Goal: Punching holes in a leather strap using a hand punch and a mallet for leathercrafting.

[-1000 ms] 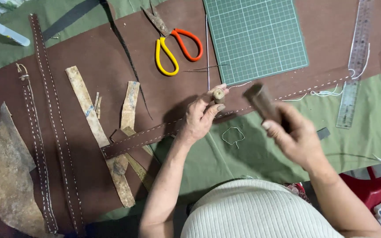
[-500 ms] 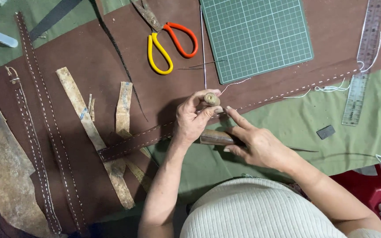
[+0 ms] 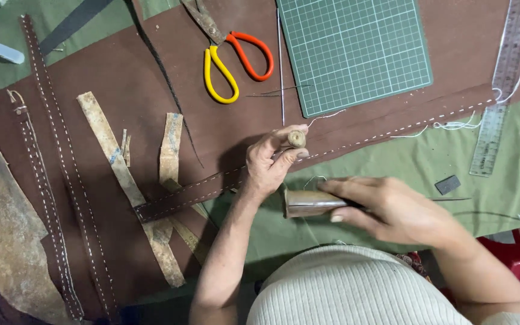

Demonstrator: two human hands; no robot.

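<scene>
While the left hand [image 3: 270, 161] pinches a small round-topped wooden tool [image 3: 297, 139] upright between thumb and fingers, its tip sits on the long brown leather strap with white stitching [image 3: 356, 144] that runs slantwise across the tabletop. Just beside it, the right hand [image 3: 392, 210] is wrapped around a short wooden mallet with a metal-banded head [image 3: 311, 203], held level above the green cloth [image 3: 392, 168], the head pointing toward the left wrist. Loose white thread [image 3: 452, 125] trails from the strap near a clear plastic ruler [image 3: 499, 90]. Farther up lie a green gridded cutting mat [image 3: 356, 51] and scissors with one orange and one yellow handle [image 3: 236, 63]. Off to the left, pale worn leather strips [image 3: 115, 162] cross one another, with more stitched brown straps [image 3: 55, 156] beyond. A small dark block [image 3: 448, 184] rests on the cloth near the right hand.
</scene>
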